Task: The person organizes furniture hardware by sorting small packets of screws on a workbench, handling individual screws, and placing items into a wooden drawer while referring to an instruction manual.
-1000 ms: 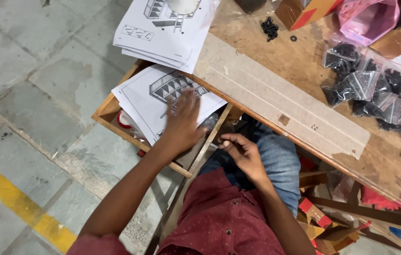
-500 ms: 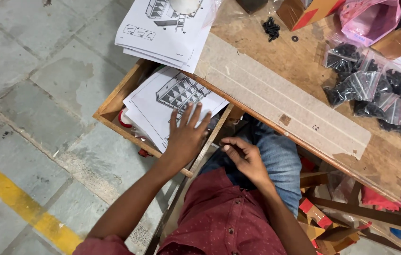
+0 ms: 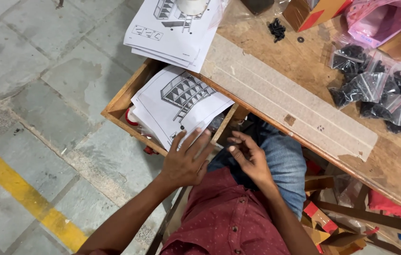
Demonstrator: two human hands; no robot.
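My left hand (image 3: 185, 159) hovers with fingers spread at the near edge of an open wooden drawer (image 3: 118, 105), its fingertips touching the corner of a stack of white printed sheets with line drawings (image 3: 177, 101) that lies in the drawer. It holds nothing. My right hand (image 3: 250, 158) rests above my lap with fingers loosely curled; whether it pinches something small I cannot tell. A second stack of printed sheets (image 3: 172, 28) lies on the wooden table (image 3: 299, 71) above the drawer.
Small clear bags of black parts (image 3: 375, 89) lie at the table's right. Loose black screws (image 3: 277, 28), a cardboard box (image 3: 313, 12) and a pink bag (image 3: 375, 19) sit at the back. A yellow line (image 3: 25, 198) crosses the grey tiled floor. Red and wooden scraps (image 3: 323, 222) lie under the table.
My left hand has drawn back from the middle of the sheets in the drawer to their near edge. The drawing on the top sheet now shows fully. My right hand has barely moved.
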